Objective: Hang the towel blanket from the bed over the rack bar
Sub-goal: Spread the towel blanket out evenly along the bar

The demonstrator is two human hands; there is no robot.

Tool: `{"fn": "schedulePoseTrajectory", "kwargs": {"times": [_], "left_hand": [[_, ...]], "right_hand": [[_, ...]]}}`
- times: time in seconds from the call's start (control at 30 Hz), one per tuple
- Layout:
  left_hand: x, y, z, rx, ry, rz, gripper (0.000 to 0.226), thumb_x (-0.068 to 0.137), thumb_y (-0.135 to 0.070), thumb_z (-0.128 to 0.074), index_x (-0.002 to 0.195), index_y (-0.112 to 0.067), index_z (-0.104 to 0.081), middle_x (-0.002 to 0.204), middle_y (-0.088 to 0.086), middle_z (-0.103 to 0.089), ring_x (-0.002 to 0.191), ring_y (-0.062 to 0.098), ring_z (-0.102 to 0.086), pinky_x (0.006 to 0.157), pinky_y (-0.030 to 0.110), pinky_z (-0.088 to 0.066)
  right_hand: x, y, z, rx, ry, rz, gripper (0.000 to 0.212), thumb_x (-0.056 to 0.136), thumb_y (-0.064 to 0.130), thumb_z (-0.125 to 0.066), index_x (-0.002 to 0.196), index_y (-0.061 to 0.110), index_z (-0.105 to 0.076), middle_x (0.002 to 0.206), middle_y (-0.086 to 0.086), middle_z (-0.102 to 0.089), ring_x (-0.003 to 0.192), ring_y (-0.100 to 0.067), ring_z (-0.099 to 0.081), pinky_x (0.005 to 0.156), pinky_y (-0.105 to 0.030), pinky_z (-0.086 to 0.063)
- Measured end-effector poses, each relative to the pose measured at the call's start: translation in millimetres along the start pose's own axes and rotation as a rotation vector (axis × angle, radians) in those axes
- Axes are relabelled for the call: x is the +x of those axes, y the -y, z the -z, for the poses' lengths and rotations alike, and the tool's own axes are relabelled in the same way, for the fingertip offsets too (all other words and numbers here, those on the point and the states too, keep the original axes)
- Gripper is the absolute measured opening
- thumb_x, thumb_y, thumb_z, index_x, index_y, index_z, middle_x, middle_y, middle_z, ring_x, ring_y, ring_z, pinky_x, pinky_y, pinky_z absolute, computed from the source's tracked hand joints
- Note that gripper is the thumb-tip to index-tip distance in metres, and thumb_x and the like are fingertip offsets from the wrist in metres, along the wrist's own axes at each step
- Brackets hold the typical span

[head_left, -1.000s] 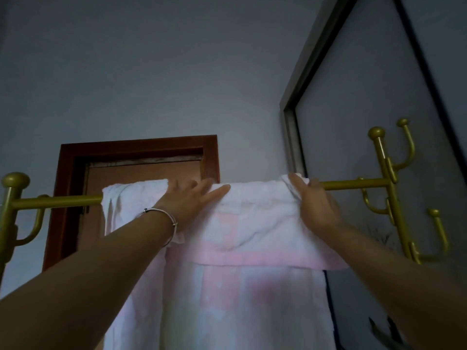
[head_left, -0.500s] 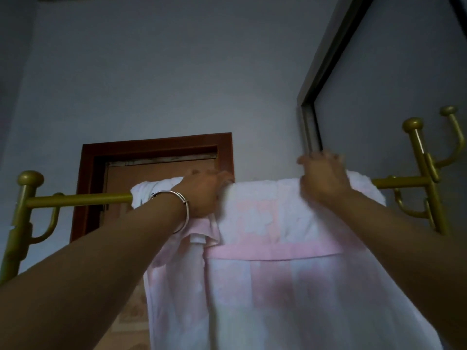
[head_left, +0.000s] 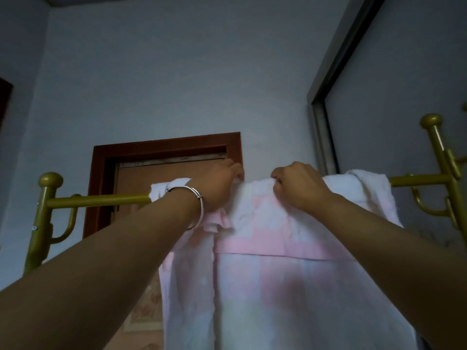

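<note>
The pink and white towel blanket point(head_left: 278, 286) hangs draped over the gold rack bar point(head_left: 98, 200), covering its middle. Bare bar shows at both ends, left and right point(head_left: 417, 180). My left hand point(head_left: 214, 185), with a silver bracelet on the wrist, grips the towel's top fold at the bar, left of centre. My right hand point(head_left: 295, 185) is clenched on the top fold just beside it, near the centre. The fabric falls in long panels below my arms, out of the bottom of the view.
Gold rack posts with ball tops and curved hooks stand at the left point(head_left: 40, 223) and right point(head_left: 444, 178). Behind the rack is a brown door in a dark wooden frame point(head_left: 166, 145). A grey metal-framed panel point(head_left: 326, 117) leans along the right wall.
My right hand has slid left along the bar from the towel's right end to its centre. My left hand has gone from flat to clenched on the fold. The camera has tilted upward.
</note>
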State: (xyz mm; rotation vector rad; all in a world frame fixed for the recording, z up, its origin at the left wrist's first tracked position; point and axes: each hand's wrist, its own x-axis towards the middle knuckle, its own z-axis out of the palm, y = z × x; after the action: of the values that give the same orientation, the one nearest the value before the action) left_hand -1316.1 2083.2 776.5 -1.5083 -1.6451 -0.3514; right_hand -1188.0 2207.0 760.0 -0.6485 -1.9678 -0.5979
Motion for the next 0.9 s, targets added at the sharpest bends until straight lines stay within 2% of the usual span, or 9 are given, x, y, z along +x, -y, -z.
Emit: {"fn": "schedulePoseTrajectory", "kwargs": {"times": [0.07,0.13,0.23,0.33,0.43,0.53,0.63,0.8,0.9], "left_hand": [[-2,-13,-15,0.086,0.037,-0.136,0.058,0.083,-0.031,-0.059,0.135,-0.017,-0.039,0.146,0.006,-0.037,0.134,0.024,-0.034,0.111,0.038,-0.026],[-8,-32,-34,0.179,0.142,-0.226,0.106,0.068,-0.065,-0.061,0.148,-0.016,-0.011,0.16,0.005,-0.006,0.147,0.022,-0.006,0.117,0.055,-0.005],[-20,-55,-65,0.376,0.192,-0.311,0.134,0.057,-0.073,-0.062,0.14,-0.013,0.025,0.15,0.006,0.03,0.141,0.025,0.026,0.109,0.066,0.012],[-32,-63,-85,0.509,-0.043,-0.307,0.086,0.076,-0.039,-0.055,0.147,-0.008,-0.016,0.156,0.018,-0.014,0.145,0.033,-0.015,0.105,0.074,-0.02],[-25,-57,-82,0.511,-0.184,-0.395,0.051,0.076,-0.012,-0.032,0.114,-0.01,-0.066,0.126,0.011,-0.065,0.118,0.031,-0.06,0.086,0.056,-0.054],[-12,-55,-49,0.391,-0.29,-0.393,0.031,0.076,-0.015,-0.037,0.082,-0.014,-0.068,0.086,0.01,-0.07,0.079,0.032,-0.068,0.058,0.033,-0.051],[5,-47,-8,0.117,-0.311,-0.014,0.022,0.09,-0.017,-0.042,0.108,-0.012,-0.053,0.105,0.019,-0.064,0.094,0.041,-0.063,0.067,0.04,-0.047],[30,-7,25,-0.415,-0.358,0.322,0.022,0.086,-0.004,-0.047,0.102,-0.001,-0.061,0.112,0.027,-0.065,0.102,0.041,-0.062,0.089,0.045,-0.053],[30,4,23,-0.948,-0.282,0.492,0.016,0.09,-0.003,-0.049,0.076,-0.005,-0.057,0.091,0.023,-0.064,0.062,0.035,-0.07,0.064,0.049,-0.062]], "right_hand": [[-10,-7,-1,0.035,-0.016,0.001,0.031,0.09,0.014,-0.045,0.116,0.009,-0.06,0.108,-0.016,-0.07,0.103,-0.033,-0.058,0.084,-0.034,-0.042],[-17,-14,3,0.057,-0.066,-0.003,0.024,0.091,0.014,-0.046,0.112,0.005,-0.055,0.104,-0.018,-0.068,0.099,-0.034,-0.057,0.076,-0.034,-0.039],[-27,-21,9,-0.015,-0.111,0.012,0.016,0.089,0.007,-0.047,0.101,0.004,-0.058,0.102,-0.016,-0.067,0.099,-0.033,-0.055,0.072,-0.033,-0.034],[-39,-30,10,-0.056,-0.072,0.036,0.022,0.087,0.011,-0.049,0.102,0.004,-0.062,0.109,-0.015,-0.065,0.105,-0.033,-0.053,0.087,-0.037,-0.041],[-50,-34,12,-0.104,0.004,0.082,0.034,0.086,0.031,-0.052,0.107,0.006,-0.062,0.115,-0.011,-0.061,0.108,-0.029,-0.05,0.095,-0.04,-0.043],[-52,-33,16,-0.06,0.054,0.079,0.052,0.085,0.053,-0.046,0.099,0.007,-0.066,0.107,-0.007,-0.062,0.104,-0.027,-0.052,0.092,-0.039,-0.044],[-51,-25,29,0.177,0.104,-0.006,0.074,0.071,0.077,-0.027,0.076,0.012,-0.06,0.077,0.0,-0.058,0.084,-0.025,-0.055,0.07,-0.034,-0.04],[-45,-18,49,-0.242,0.038,-0.151,0.033,0.09,0.016,-0.045,0.116,0.007,-0.064,0.118,-0.014,-0.06,0.114,-0.033,-0.052,0.091,-0.037,-0.041],[-23,-11,56,0.1,-0.022,-0.457,0.03,0.091,0.006,-0.043,0.112,0.001,-0.063,0.118,-0.02,-0.064,0.108,-0.037,-0.061,0.081,-0.034,-0.046]]}}
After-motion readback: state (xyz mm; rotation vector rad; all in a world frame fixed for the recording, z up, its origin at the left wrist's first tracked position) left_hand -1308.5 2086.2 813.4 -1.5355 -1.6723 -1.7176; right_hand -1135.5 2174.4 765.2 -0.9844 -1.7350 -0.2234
